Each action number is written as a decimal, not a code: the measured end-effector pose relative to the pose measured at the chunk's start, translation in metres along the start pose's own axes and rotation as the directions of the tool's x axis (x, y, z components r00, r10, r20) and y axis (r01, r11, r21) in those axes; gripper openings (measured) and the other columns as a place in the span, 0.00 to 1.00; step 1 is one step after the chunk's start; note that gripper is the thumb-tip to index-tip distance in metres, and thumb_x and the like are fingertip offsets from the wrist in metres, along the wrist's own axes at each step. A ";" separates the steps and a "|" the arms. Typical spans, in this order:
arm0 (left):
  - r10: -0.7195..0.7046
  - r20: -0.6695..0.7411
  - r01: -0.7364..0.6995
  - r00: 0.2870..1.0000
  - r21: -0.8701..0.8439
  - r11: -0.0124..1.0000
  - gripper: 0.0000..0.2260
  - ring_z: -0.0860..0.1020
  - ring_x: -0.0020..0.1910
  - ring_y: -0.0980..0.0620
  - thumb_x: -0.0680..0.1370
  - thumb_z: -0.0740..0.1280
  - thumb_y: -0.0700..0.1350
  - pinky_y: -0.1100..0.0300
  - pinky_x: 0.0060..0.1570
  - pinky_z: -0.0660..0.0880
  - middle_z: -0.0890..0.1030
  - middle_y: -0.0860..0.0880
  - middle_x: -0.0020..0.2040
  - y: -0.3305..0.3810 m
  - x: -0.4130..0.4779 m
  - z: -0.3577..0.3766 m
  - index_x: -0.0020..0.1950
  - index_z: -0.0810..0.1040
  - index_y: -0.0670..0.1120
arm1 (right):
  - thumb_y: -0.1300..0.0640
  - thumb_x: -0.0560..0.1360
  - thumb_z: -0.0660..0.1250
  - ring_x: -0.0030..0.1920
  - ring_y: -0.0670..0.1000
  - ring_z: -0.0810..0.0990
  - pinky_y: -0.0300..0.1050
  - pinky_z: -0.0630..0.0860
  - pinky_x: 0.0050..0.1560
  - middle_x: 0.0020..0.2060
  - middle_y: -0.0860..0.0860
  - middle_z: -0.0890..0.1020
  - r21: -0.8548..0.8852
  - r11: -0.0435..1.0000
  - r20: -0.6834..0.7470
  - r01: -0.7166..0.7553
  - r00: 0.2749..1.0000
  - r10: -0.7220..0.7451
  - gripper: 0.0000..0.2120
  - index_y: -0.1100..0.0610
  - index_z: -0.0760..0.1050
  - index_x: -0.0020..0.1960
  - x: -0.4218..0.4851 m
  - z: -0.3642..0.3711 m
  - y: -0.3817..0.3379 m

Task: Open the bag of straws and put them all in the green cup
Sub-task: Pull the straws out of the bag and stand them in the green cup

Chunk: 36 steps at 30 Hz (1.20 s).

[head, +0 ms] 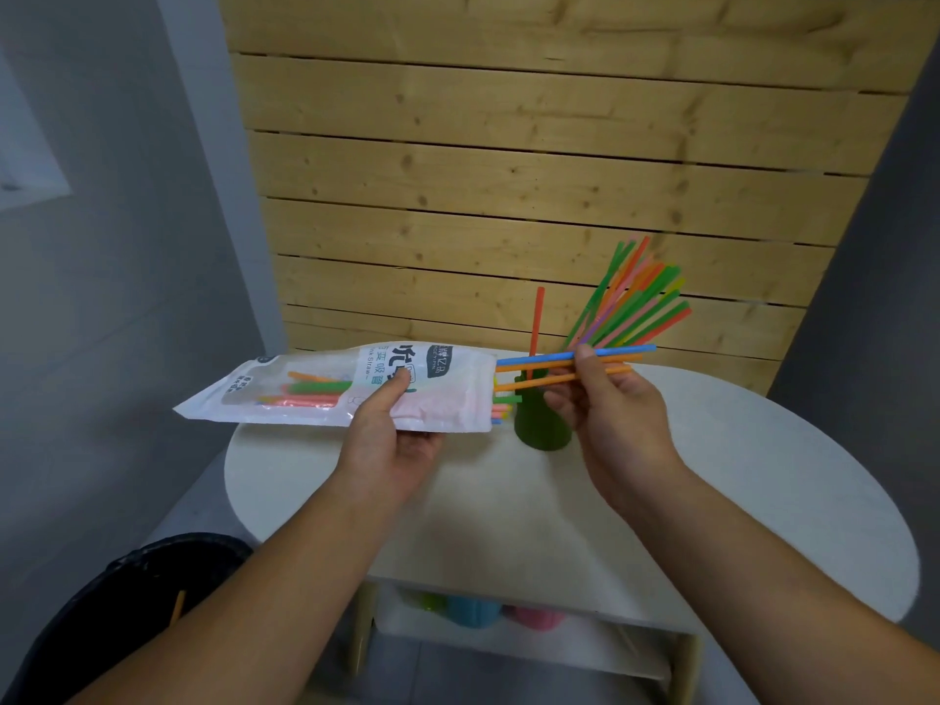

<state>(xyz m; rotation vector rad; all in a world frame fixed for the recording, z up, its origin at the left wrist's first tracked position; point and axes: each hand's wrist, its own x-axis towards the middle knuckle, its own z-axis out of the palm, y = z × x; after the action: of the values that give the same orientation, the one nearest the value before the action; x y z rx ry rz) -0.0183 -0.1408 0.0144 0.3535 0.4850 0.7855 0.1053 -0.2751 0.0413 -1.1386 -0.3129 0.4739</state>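
Straws coming out of the bag, sideways, level with the green cup

Straws [559, 367] lie level, long axis left to right, pinched in the right hand [618, 414], their far ends inside the open mouth of the bag [335, 394], which the left hand [389, 445] clamps flat above the worktop [763, 475]. Green cup [541, 419] stands between the hands, just beside the right one and already bristling with straws; I'd say that hand must tip its bundle upright to drop it in

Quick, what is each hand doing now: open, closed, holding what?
Left hand: closed on the bag.
Right hand: closed on a few straws half out of the bag.
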 end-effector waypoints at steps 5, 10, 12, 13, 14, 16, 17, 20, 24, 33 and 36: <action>0.011 -0.042 -0.011 0.999 -0.002 1.000 0.11 0.87 0.45 0.49 0.78 0.71 0.37 0.49 0.46 0.84 0.88 0.46 0.53 0.007 0.006 -0.004 0.60 0.81 0.44 | 0.57 0.81 0.65 0.36 0.51 0.86 0.38 0.82 0.41 0.37 0.57 0.86 0.023 0.992 -0.022 0.125 0.992 -0.124 0.12 0.66 0.80 0.48 0.005 -0.020 -0.027; 0.046 -0.060 -0.048 0.997 -0.022 0.999 0.09 0.87 0.44 0.49 0.78 0.70 0.37 0.49 0.47 0.84 0.88 0.47 0.47 0.013 0.012 -0.010 0.57 0.80 0.45 | 0.56 0.81 0.64 0.37 0.50 0.86 0.39 0.82 0.44 0.38 0.55 0.85 -0.034 0.971 -0.091 0.236 0.967 -0.238 0.11 0.63 0.80 0.47 0.011 -0.040 -0.050; 0.055 -0.053 -0.056 0.997 -0.018 0.998 0.09 0.87 0.47 0.49 0.78 0.70 0.37 0.49 0.50 0.83 0.88 0.48 0.48 0.014 0.012 -0.011 0.57 0.80 0.46 | 0.56 0.81 0.65 0.36 0.49 0.86 0.38 0.81 0.44 0.38 0.54 0.86 -0.091 0.958 -0.127 0.273 0.951 -0.283 0.11 0.61 0.81 0.46 0.013 -0.046 -0.057; 0.055 -0.048 -0.056 0.997 -0.013 0.998 0.08 0.87 0.46 0.50 0.79 0.70 0.37 0.49 0.52 0.83 0.88 0.48 0.49 0.014 0.011 -0.011 0.57 0.80 0.46 | 0.55 0.81 0.65 0.37 0.50 0.87 0.38 0.81 0.45 0.38 0.54 0.86 -0.127 0.948 -0.137 0.293 0.941 -0.309 0.11 0.61 0.80 0.46 0.014 -0.047 -0.060; 0.054 -0.042 -0.054 0.998 -0.009 0.998 0.08 0.87 0.45 0.50 0.79 0.69 0.37 0.49 0.53 0.82 0.88 0.48 0.48 0.014 0.011 -0.011 0.56 0.80 0.46 | 0.55 0.81 0.65 0.38 0.51 0.87 0.39 0.82 0.45 0.38 0.54 0.86 -0.165 0.935 -0.140 0.314 0.931 -0.337 0.10 0.61 0.80 0.47 0.014 -0.049 -0.061; 0.052 -0.032 -0.052 0.998 0.002 0.999 0.08 0.87 0.43 0.50 0.79 0.69 0.37 0.49 0.54 0.82 0.88 0.48 0.47 0.011 0.009 -0.009 0.56 0.81 0.46 | 0.54 0.81 0.66 0.38 0.52 0.87 0.41 0.82 0.46 0.38 0.53 0.86 -0.256 0.900 -0.142 0.353 0.907 -0.396 0.10 0.62 0.79 0.49 0.014 -0.050 -0.061; 0.051 -0.030 -0.051 0.998 0.007 0.999 0.07 0.87 0.43 0.50 0.79 0.69 0.37 0.49 0.54 0.82 0.88 0.48 0.46 0.010 0.008 -0.009 0.55 0.81 0.46 | 0.54 0.81 0.66 0.38 0.51 0.87 0.42 0.82 0.45 0.37 0.53 0.86 -0.313 0.874 -0.139 0.372 0.892 -0.429 0.11 0.62 0.79 0.49 0.015 -0.049 -0.061; 0.042 -0.029 -0.042 0.999 0.017 0.999 0.07 0.87 0.42 0.50 0.79 0.69 0.37 0.50 0.50 0.83 0.88 0.48 0.47 0.005 0.007 -0.007 0.55 0.81 0.46 | 0.53 0.81 0.66 0.37 0.50 0.87 0.40 0.83 0.43 0.38 0.54 0.86 -0.476 0.771 -0.090 0.423 0.849 -0.521 0.14 0.64 0.80 0.49 0.015 -0.049 -0.059; 0.033 -0.034 -0.033 0.999 0.018 0.999 0.09 0.88 0.43 0.50 0.78 0.70 0.37 0.48 0.52 0.82 0.88 0.47 0.51 0.003 0.005 -0.005 0.57 0.81 0.46 | 0.53 0.81 0.64 0.38 0.47 0.86 0.32 0.79 0.37 0.40 0.54 0.85 -0.579 0.679 -0.026 0.451 0.822 -0.569 0.13 0.63 0.81 0.50 0.013 -0.047 -0.060; 0.031 -0.025 -0.031 0.999 0.024 0.999 0.08 0.88 0.42 0.49 0.79 0.69 0.36 0.47 0.46 0.84 0.88 0.47 0.46 0.005 0.005 -0.006 0.56 0.80 0.45 | 0.52 0.81 0.64 0.37 0.43 0.85 0.32 0.79 0.35 0.38 0.49 0.84 -0.628 0.617 -0.014 0.475 0.785 -0.619 0.13 0.60 0.79 0.47 0.012 -0.040 -0.071; 0.036 -0.018 -0.035 0.999 0.034 0.999 0.10 0.88 0.43 0.48 0.78 0.70 0.36 0.45 0.48 0.83 0.88 0.47 0.48 0.005 0.004 -0.006 0.59 0.80 0.46 | 0.52 0.81 0.64 0.36 0.43 0.85 0.31 0.78 0.34 0.37 0.51 0.85 -0.639 0.621 0.007 0.454 0.810 -0.586 0.12 0.59 0.79 0.46 0.015 -0.041 -0.067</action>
<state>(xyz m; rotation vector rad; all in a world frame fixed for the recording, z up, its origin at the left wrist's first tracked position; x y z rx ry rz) -0.0216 -0.1337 0.0103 0.3874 0.5111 0.8164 0.1508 -0.3228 0.0870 -1.6425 -0.6313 -0.3143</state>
